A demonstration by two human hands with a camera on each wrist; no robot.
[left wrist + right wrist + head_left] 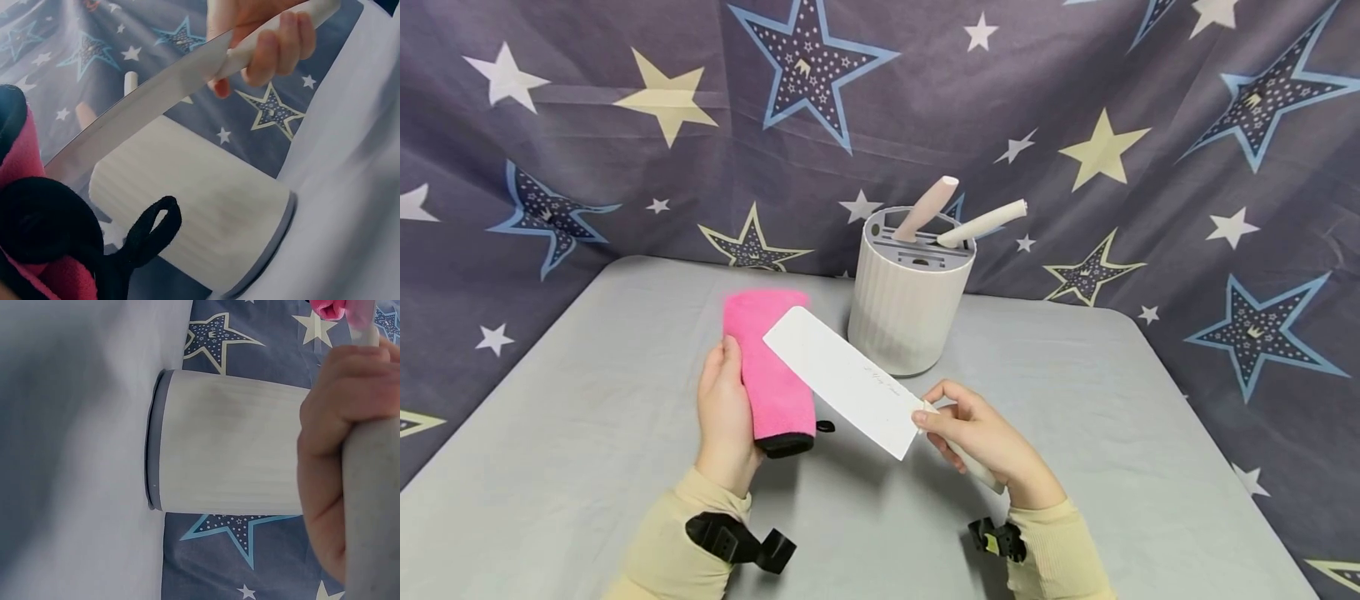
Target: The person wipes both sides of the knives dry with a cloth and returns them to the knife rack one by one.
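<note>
In the head view my left hand (727, 417) grips a folded pink towel (767, 367) with a black border, holding it upright over the table. A black hanging loop (156, 228) sticks out from the towel in the left wrist view. My right hand (973, 433) holds a cleaver by its cream handle (977, 468), thumb near the blade's base. The cleaver's broad pale blade (850, 379) slants up to the left, its far end in front of the towel. Whether blade and towel touch, I cannot tell.
Behind the blade stands a ribbed white knife block (910, 308) on the grey-covered table (1060, 375). A pink-handled knife (925, 208) and a cream-handled knife (985, 223) lean in its slots. A star-patterned curtain (647, 175) hangs along the back and sides.
</note>
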